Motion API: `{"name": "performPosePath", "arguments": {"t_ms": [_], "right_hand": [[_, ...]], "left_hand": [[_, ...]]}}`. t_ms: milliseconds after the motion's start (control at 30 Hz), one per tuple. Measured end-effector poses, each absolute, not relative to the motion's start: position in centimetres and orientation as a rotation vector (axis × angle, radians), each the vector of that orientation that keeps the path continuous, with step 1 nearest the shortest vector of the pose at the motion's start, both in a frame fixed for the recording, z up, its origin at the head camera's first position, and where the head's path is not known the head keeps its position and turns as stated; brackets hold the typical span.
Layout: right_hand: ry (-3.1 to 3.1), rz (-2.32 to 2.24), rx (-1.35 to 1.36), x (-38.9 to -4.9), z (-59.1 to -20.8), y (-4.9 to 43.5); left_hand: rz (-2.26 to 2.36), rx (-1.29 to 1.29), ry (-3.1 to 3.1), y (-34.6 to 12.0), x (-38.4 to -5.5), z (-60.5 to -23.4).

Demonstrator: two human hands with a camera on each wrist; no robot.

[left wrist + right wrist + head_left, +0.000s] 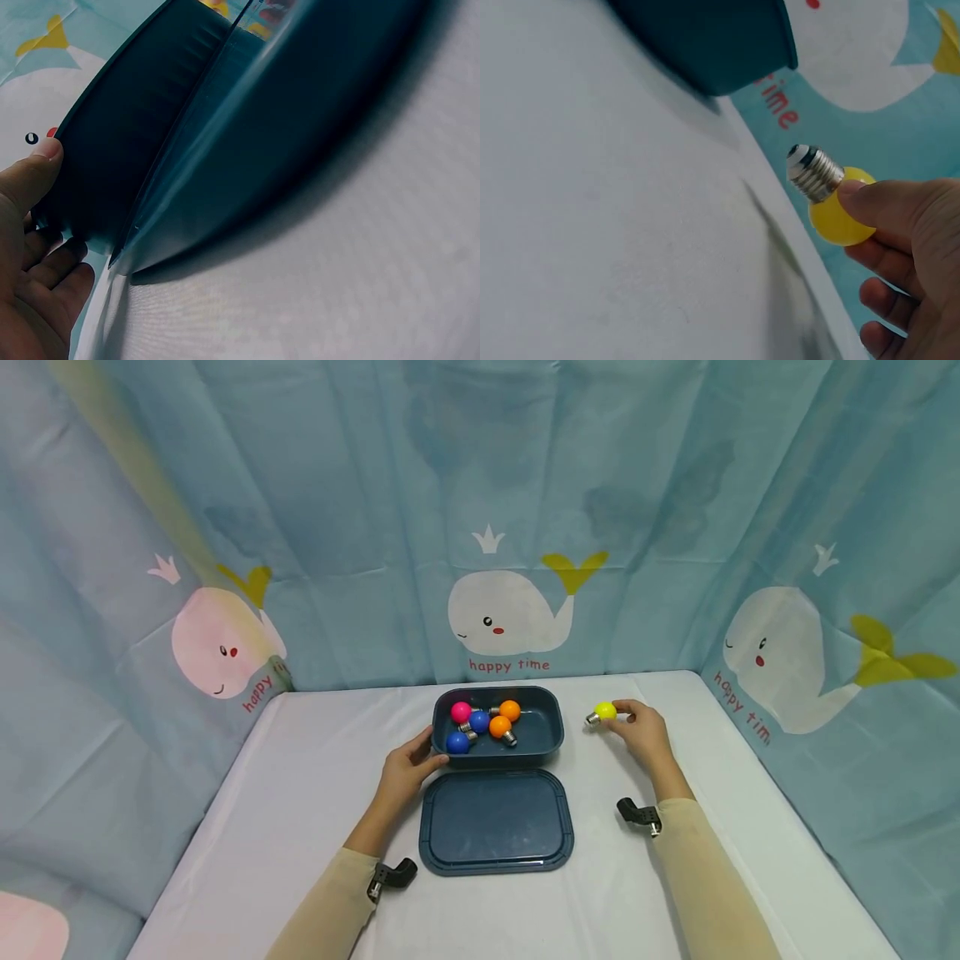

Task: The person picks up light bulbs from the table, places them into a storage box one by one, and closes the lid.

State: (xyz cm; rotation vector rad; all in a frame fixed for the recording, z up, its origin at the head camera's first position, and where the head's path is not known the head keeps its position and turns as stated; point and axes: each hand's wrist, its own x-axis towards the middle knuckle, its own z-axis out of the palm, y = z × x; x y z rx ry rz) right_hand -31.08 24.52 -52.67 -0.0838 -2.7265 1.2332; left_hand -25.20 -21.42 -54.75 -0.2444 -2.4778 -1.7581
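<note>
The left hand (405, 768) holds the near left corner of a deep, dark blue, rounded rectangular plastic box (543, 727), thumb at the rim and fingers bent along the outer wall, a hold that probably stops so light a container from sliding. The right hand (643, 731) pinches a small round yellow light bulb (606, 711) with a silver screw base, to the right of the box and apart from it; gripping the globe seems to leave the metal end free, pointing leftward. A matching dark blue flat lid (495, 822) lies just in front of the box, presumably so the top stays accessible. Inside, one pink bulb (461, 712), two blue bulbs (478, 721) and two orange bulbs (510, 710) lie loosely, mostly towards the left (round globes with ribbed bases seldom sit in neat rows). Their globes look smooth, the lid has a raised border with rounded corners, and the white cloth (300, 777) beneath shows a fine weave in the left wrist view.
</note>
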Motion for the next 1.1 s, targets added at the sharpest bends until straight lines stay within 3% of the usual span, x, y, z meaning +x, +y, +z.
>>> {"name": "performPosePath", "arguments": {"t_ms": [600,933,1100], "right_hand": [[-2.645,1.151,0.069,-28.5,-48.7,22.2],[-2.579,1.168,0.276,-27.4,-46.6,19.9],[-2.562,1.188,0.356,-27.0,-45.9,18.8]], "left_hand": [[-1.733,-0.247,-2.483,-21.2,-25.1,-54.6],[-1.724,-0.295,-2.489,-20.6,-22.9,-51.4],[-1.741,-0.249,-2.489,-20.8,-23.9,-52.7]]}}
